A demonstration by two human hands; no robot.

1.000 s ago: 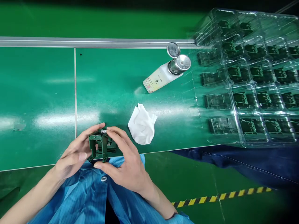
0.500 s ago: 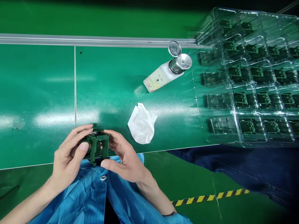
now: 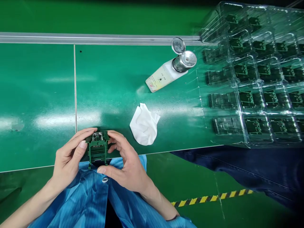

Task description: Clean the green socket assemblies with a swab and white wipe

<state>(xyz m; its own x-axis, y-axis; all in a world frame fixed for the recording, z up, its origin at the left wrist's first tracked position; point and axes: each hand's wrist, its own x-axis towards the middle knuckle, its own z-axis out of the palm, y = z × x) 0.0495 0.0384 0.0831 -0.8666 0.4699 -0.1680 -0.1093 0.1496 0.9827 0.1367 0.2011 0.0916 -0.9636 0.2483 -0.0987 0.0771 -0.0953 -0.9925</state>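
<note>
Between my hands, at the front edge of the green table, is a dark green frame-like part [image 3: 98, 147] with slotted sides and a shiny metal piece at its top. My left hand [image 3: 68, 158] grips its left side, thumb in front and fingers behind. The fingertips of my right hand [image 3: 127, 164] touch its upper right corner, while the thumb lies near its lower right leg. A crumpled white cloth [image 3: 144, 125] lies on the table to the right of my hands.
A white bottle [image 3: 163, 76] with a metal pump top and raised lid stands beyond the cloth. Stacked clear plastic trays [image 3: 239, 114] with several green parts fill the right side. Dark blue clothing [image 3: 237, 171] of another person shows below them.
The green part has been turned in my hands, so its metal-topped face now shows more. My right thumb has shifted slightly left and down. The cloth and bottle stay put.
</note>
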